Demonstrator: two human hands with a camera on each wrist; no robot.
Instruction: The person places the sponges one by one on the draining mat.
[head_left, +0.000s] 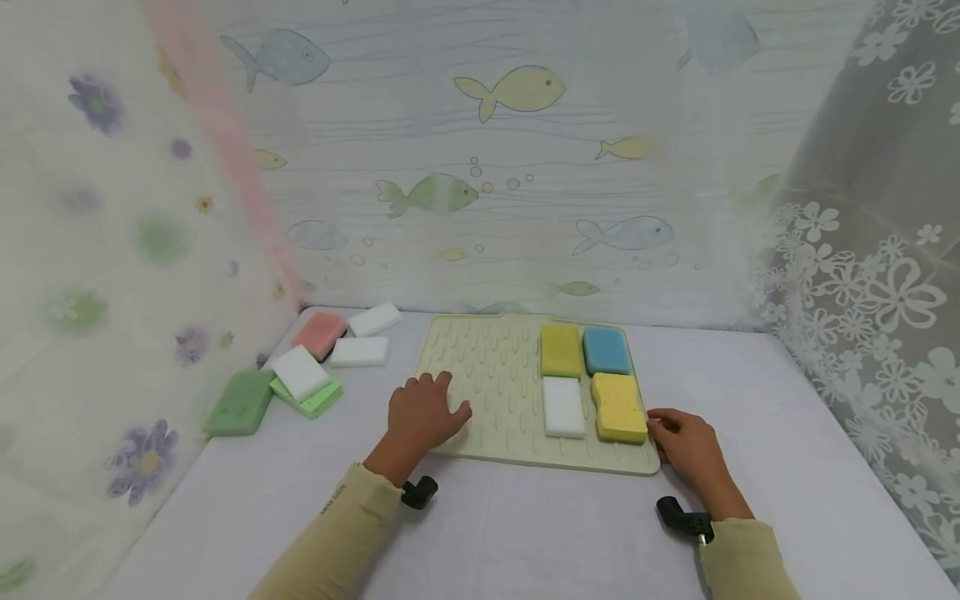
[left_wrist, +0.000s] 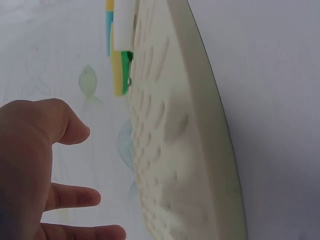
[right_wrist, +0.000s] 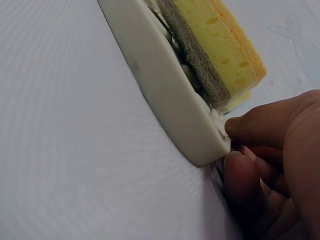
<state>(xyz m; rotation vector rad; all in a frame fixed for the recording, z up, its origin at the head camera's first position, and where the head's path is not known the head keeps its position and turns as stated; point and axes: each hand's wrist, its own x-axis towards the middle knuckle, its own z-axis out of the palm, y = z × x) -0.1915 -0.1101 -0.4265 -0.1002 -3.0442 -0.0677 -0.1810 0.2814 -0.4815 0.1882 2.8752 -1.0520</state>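
Cream and studded, the mat [head_left: 491,417] lay lengthwise left to right: the right hand's [head_left: 693,454] fingers pinched its right edge, the left hand's [head_left: 420,415] spread wide over its near left corner; beyond, a blue sponge [head_left: 607,351] sat far right.

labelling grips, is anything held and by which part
The right hand pinches the cream mat by its right edge, near the front corner; the left hand holds nothing.

A fish-print cloth [head_left: 420,250] hangs behind the white table [head_left: 540,533]; a flowered cloth [head_left: 75,242] hangs at the left, a pink band [head_left: 221,125] between them, white floral lace [head_left: 903,292] at the right.
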